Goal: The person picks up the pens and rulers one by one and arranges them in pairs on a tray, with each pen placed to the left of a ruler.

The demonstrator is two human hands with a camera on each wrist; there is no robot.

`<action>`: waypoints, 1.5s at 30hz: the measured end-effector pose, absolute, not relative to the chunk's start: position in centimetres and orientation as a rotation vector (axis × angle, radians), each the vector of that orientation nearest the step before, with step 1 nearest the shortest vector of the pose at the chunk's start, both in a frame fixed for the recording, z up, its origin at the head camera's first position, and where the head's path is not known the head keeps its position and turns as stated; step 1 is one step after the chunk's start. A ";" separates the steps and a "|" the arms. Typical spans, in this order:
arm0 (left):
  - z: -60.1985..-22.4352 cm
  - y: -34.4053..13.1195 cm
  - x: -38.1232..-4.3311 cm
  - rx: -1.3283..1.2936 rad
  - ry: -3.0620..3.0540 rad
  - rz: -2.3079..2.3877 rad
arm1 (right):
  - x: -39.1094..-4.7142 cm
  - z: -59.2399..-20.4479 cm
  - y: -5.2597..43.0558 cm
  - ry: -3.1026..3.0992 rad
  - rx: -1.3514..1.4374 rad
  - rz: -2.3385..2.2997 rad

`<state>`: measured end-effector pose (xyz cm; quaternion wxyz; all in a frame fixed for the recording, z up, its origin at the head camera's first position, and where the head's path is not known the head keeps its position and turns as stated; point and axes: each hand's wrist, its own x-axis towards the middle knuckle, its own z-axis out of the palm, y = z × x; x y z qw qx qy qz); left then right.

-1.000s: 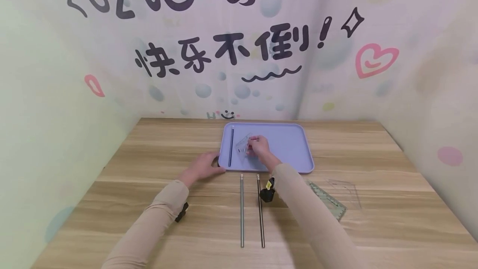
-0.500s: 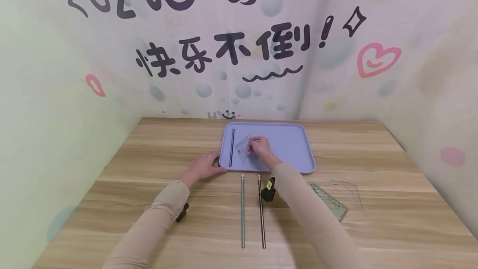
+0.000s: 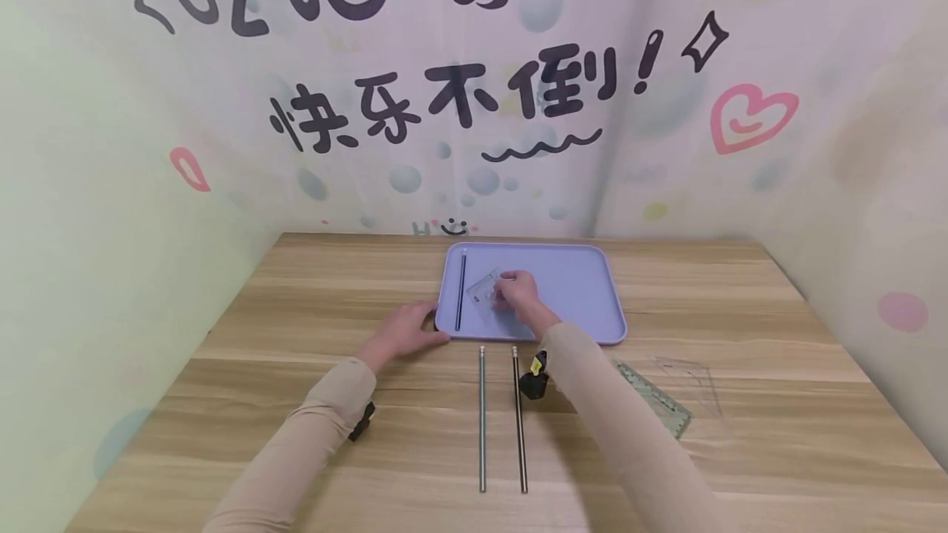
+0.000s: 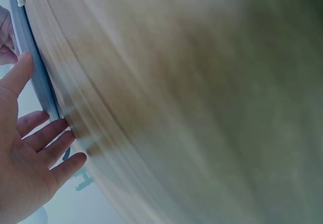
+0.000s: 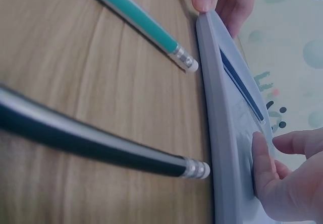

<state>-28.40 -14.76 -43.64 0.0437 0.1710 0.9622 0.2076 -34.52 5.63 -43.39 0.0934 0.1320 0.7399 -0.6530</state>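
In the head view, a clear set square [image 3: 483, 289] lies slanted over the left part of the lavender tray [image 3: 566, 290]. My right hand [image 3: 517, 289] pinches its right side, partly hiding it. A dark blue pencil [image 3: 462, 290] lies along the tray's left side, left of the set square. My left hand [image 3: 406, 329] rests at the tray's front left corner, thumb at the front rim and the other fingers spread loosely along the left side. The left wrist view shows these fingers [image 4: 53, 138] nearly straight against the tray edge.
A green pencil [image 3: 482, 418] and a black pencil [image 3: 519, 418] lie side by side on the wooden table [image 3: 296, 451], in front of the tray. Right of them are a greenish ruler-like plate [image 3: 662, 405], partly under the right sleeve, and another clear set square [image 3: 692, 368].
The set square in my right hand has tipped down and now lies flatter over the tray. My left hand stays at the tray corner.
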 end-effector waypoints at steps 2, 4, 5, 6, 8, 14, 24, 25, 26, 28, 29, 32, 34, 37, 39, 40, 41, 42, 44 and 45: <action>-43.6 -14.7 -28.3 0.518 2.942 0.638 | -35.0 -43.7 5.6 2.201 0.412 -1.934; -43.6 -14.7 -28.2 0.509 2.942 0.645 | -35.4 -44.0 5.9 2.206 0.371 -1.963; -43.6 -14.7 -28.2 0.506 2.941 0.648 | -35.5 -44.2 6.0 2.212 0.346 -1.976; -43.6 -14.7 -28.2 0.506 2.942 0.648 | -36.3 -45.1 6.2 2.211 0.300 -2.019; -43.6 -14.6 -28.2 0.504 2.939 0.653 | -36.9 -45.7 6.4 2.228 0.296 -2.012; -43.7 -14.6 -28.2 0.503 2.934 0.657 | -36.1 -44.5 6.4 2.296 0.397 -1.913; -43.8 -14.7 -28.2 0.505 2.930 0.648 | -34.5 -43.0 7.7 2.254 0.351 -1.969; -43.8 -14.7 -28.3 0.503 2.930 0.647 | -34.5 -42.9 7.8 2.258 0.350 -1.967; -43.8 -14.7 -28.3 0.505 2.931 0.649 | -34.4 -42.9 8.0 2.263 0.351 -1.963; -43.8 -14.7 -28.3 0.505 2.933 0.647 | -34.4 -42.7 8.2 2.271 0.350 -1.963; -43.8 -14.7 -28.3 0.504 2.935 0.645 | -34.4 -42.6 8.3 2.279 0.344 -1.959; -43.6 -14.7 -28.3 0.508 2.939 0.640 | -34.4 -42.3 8.6 2.289 0.322 -1.959; -43.5 -14.7 -28.3 0.512 2.941 0.634 | -34.3 -42.1 8.8 2.293 0.301 -1.953; -43.4 -14.6 -28.3 0.520 2.938 0.638 | -34.2 -41.7 9.0 2.305 0.272 -1.931; -43.4 -14.6 -28.3 0.520 2.937 0.637 | -34.1 -41.5 9.0 2.317 0.257 -1.914; -43.4 -14.6 -28.3 0.520 2.937 0.636 | -34.1 -41.4 9.0 2.323 0.251 -1.908; -43.4 -14.7 -28.3 0.520 2.936 0.634 | -34.0 -41.3 9.0 2.332 0.244 -1.898; -43.4 -14.7 -28.3 0.523 2.938 0.631 | -34.0 -41.3 9.1 2.338 0.236 -1.894; -43.5 -14.7 -28.3 0.521 2.942 0.619 | -33.9 -41.2 9.1 2.338 0.226 -1.897; -43.6 -14.7 -28.4 0.522 2.942 0.617 | -33.9 -41.2 9.2 2.340 0.219 -1.895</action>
